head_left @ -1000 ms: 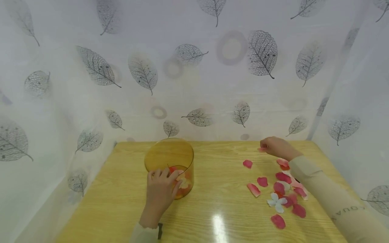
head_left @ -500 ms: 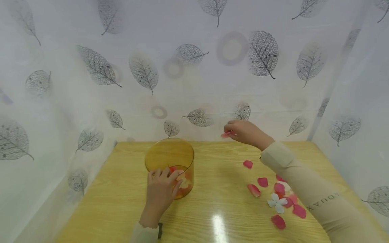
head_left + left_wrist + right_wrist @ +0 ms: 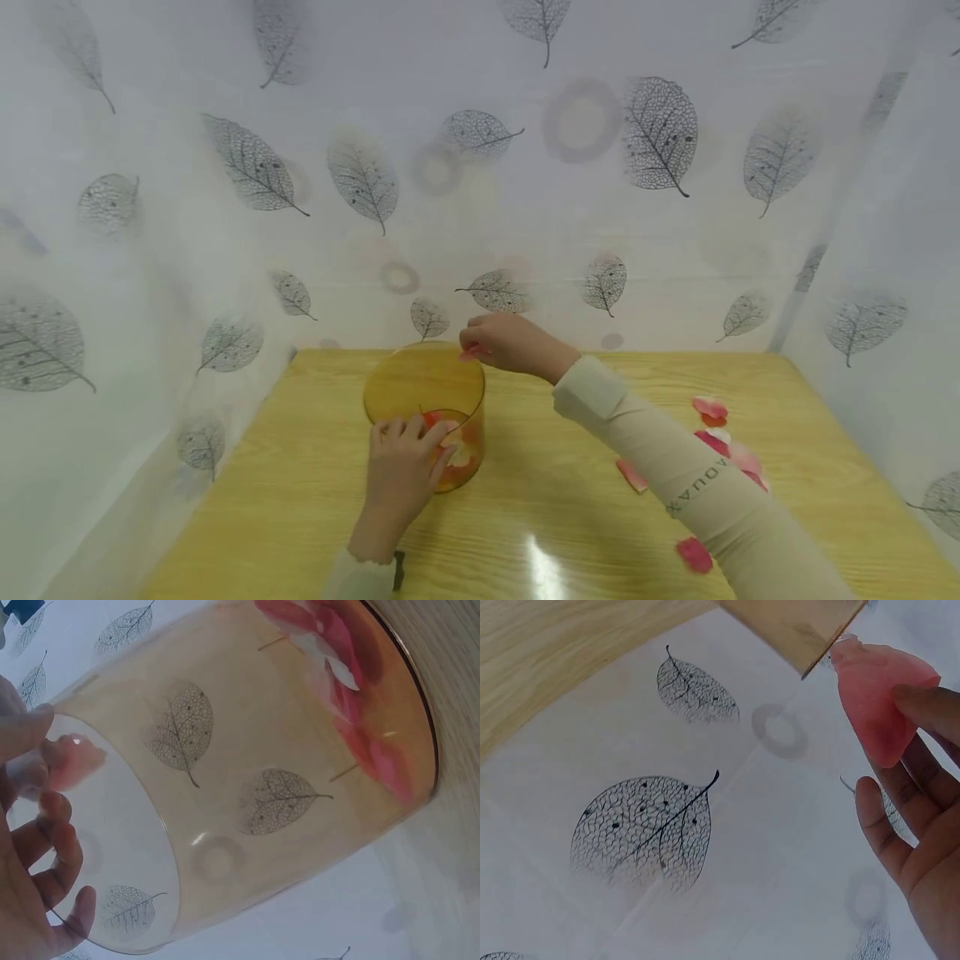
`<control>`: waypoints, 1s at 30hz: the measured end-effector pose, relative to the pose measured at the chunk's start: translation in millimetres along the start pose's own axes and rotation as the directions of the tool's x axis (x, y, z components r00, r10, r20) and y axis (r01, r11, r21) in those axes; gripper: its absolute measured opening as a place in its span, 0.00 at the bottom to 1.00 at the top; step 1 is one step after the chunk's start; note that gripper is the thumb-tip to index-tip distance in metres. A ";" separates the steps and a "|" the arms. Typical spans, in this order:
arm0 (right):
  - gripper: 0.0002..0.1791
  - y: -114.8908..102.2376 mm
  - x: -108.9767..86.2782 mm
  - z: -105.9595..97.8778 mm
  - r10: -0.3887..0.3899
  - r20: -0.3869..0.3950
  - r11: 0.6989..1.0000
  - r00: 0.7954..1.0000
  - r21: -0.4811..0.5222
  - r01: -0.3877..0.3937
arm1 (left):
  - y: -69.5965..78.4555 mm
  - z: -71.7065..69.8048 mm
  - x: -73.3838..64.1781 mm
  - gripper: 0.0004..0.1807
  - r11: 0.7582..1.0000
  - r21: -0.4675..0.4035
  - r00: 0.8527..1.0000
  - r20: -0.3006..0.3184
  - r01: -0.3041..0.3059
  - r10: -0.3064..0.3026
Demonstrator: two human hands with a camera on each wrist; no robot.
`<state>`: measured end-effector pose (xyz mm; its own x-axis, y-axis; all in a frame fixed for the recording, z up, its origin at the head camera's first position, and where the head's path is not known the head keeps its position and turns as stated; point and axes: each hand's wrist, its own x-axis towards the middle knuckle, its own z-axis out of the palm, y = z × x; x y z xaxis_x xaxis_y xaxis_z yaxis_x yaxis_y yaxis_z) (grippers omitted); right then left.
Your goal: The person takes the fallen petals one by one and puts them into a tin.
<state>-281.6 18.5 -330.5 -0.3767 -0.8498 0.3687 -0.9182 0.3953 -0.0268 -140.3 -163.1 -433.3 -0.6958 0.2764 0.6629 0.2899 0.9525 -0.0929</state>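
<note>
A clear amber cylindrical container (image 3: 423, 375) stands at the left middle of the table, red, pink and white petals (image 3: 341, 697) gathered at its bottom. My left hand (image 3: 405, 471) holds its near rim, with bent fingers at the edge in the left wrist view. My right hand (image 3: 517, 343) pinches a pink petal (image 3: 885, 697) between thumb and fingers. It hovers over the right side of the container's opening, the petal right by the rim in the right wrist view.
Loose pink and red petals (image 3: 710, 408) lie in a scattered group at the right of the wooden table (image 3: 315, 508), partly hidden under my right sleeve (image 3: 675, 458). One petal (image 3: 694, 554) lies nearer the front. A leaf-printed white curtain (image 3: 480, 208) encloses the back and sides.
My right hand has carried the pink petal leftward from the right side of the table to the container's rim. My left hand has stayed on the container.
</note>
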 end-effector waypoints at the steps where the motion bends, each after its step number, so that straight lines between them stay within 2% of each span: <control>1: 0.06 -3.4 2.9 2.8 -0.003 0.011 1.000 1.000 -0.001 0.003 | 0.2 0.3 0.2 0.16 1.000 0.001 1.000 0.000 -0.003 0.003; 6: 0.04 -16.6 10.5 13.1 0.005 0.107 1.000 0.994 -0.003 -0.005 | 0.2 -0.6 1.2 0.17 1.000 -0.009 1.000 -0.008 -0.025 0.025; 9: 0.07 -18.8 9.1 15.5 0.015 0.139 1.000 0.990 0.012 -0.017 | -1.6 -2.4 2.3 0.17 0.998 0.007 0.998 0.004 -0.055 0.055; 13: 0.11 -17.0 2.7 13.3 0.019 0.115 0.999 0.993 0.031 -0.023 | -6.4 -5.3 3.5 0.20 0.995 0.020 0.993 0.062 -0.103 0.101; 17: 0.11 -11.1 -8.5 8.1 0.021 0.066 0.999 0.998 0.030 -0.023 | -10.7 -8.5 4.0 0.25 0.989 0.018 0.980 0.140 -0.146 0.143; 21: 0.11 -1.8 -24.2 2.7 0.031 0.026 0.999 0.999 0.018 -0.031 | -14.0 -9.9 4.2 0.28 0.983 0.020 0.967 0.182 -0.183 0.176; 25: 0.11 10.6 -44.4 -1.1 0.064 0.010 0.998 0.998 0.008 -0.064 | -14.7 -8.8 4.0 0.30 0.978 0.027 0.966 0.165 -0.207 0.200; 30: 0.11 25.8 -72.3 -2.4 0.130 0.033 0.991 0.991 0.013 -0.130 | -12.5 -4.0 3.0 0.30 0.979 0.039 0.977 0.083 -0.198 0.194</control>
<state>-277.8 91.0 -355.6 -0.4964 -0.8025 0.3311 -0.8628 0.4980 -0.0868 -143.4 -174.7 -427.3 -0.6787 0.4657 0.5679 0.3962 0.8833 -0.2508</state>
